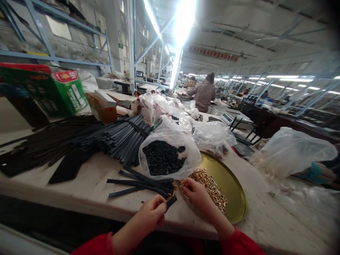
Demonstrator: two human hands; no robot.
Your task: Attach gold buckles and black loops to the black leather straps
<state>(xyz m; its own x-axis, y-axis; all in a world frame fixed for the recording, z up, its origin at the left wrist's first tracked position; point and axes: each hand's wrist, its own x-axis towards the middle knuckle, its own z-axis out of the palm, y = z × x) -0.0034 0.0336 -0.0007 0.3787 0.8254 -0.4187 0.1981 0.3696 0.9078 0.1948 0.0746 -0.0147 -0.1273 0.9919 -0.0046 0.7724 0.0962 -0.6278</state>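
My left hand (154,211) is closed around a black strap (172,202), whose end sticks out past the fingertips. To its right my right hand (196,194) is pinched at the left rim of a gold-coloured tray (235,184); what its fingertips hold is too small to make out. Small gold metal fittings (212,187) lie heaped in the tray, partly behind the right hand. Just beyond both hands, an open clear plastic bag (195,156) contains many small black pieces (162,157). Several loose black strips (132,184) with gold fittings at their ends lie left of the hands.
A fanned bundle of black strips (122,136) covers the table's left side. Behind it stand a green carton (61,92) and an open cardboard box (102,109). More plastic bags (212,136) and a white scale (233,117) lie further back. A person (204,92) stands beyond.
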